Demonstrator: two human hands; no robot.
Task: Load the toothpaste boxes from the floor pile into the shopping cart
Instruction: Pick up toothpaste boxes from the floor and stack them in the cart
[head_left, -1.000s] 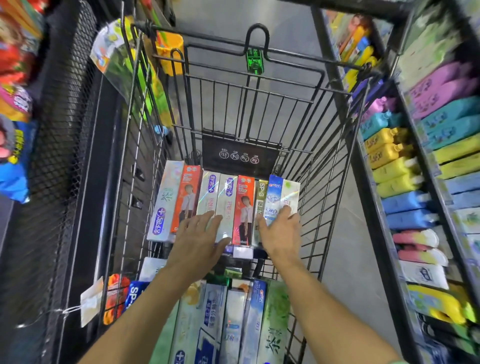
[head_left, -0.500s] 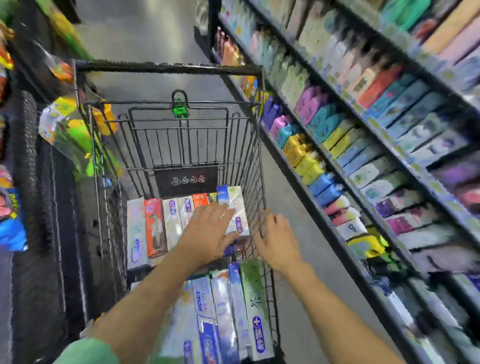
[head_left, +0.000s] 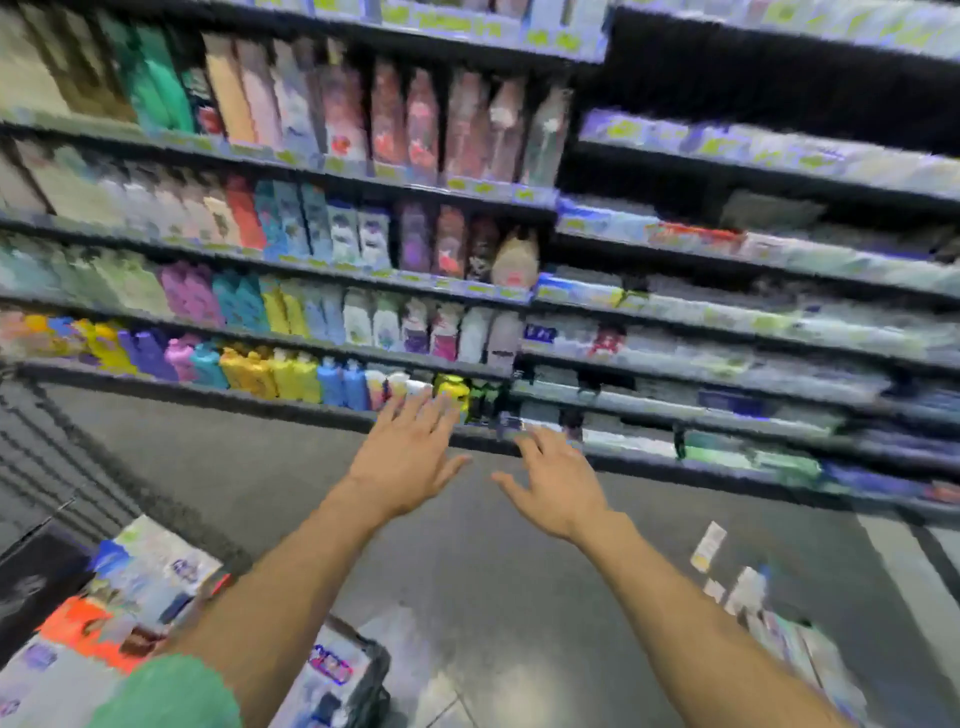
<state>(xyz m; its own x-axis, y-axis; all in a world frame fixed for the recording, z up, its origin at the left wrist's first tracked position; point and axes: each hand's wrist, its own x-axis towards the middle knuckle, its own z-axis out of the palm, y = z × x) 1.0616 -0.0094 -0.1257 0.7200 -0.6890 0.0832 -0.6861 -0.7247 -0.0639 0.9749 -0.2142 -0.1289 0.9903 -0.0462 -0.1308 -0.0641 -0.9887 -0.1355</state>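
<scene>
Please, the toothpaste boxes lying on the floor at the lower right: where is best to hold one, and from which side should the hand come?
Probably from above, across the narrow width near the middle of a box in the floor pile. The boxes look long, slim and lying flat, so thumb and fingers could span the long sides. Both the left hand and right hand are open and empty. Blur hides finer detail.

Boxes in cart: toothpaste boxes (head_left: 119, 613), white, orange and blue, lying flat side by side, lower left of the frame, blurred.
Cart: shopping cart (head_left: 374, 670), black wire, lower left.
Floor pile: loose boxes (head_left: 769, 618), pale, scattered on the grey floor, lower right.
</scene>
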